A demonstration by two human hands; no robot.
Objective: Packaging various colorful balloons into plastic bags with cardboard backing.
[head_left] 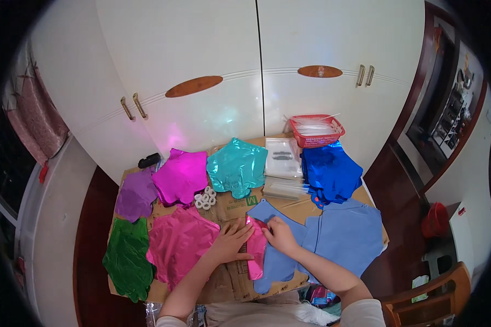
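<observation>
A folded hot-pink foil balloon [255, 261], flat and narrow, lies in front of me, partly over a matte blue balloon [281, 261]. My left hand [232, 243] rests flat along its left edge, fingers stretched out. With curled fingers my right hand [281, 235] pinches its upper right edge. Left of my left hand is a stack of pink foil balloons [180, 242]. More matte blue balloons [346, 231] lie to the right, by my right forearm.
Cardboard [232, 283] covers the table. Around it lie green [128, 259], purple [136, 193], magenta [181, 175], teal [237, 169] and shiny blue foil balloons [332, 171]. White ribbon rolls [205, 198], clear bags [283, 158] and a red basket of sticks [317, 133] sit among them.
</observation>
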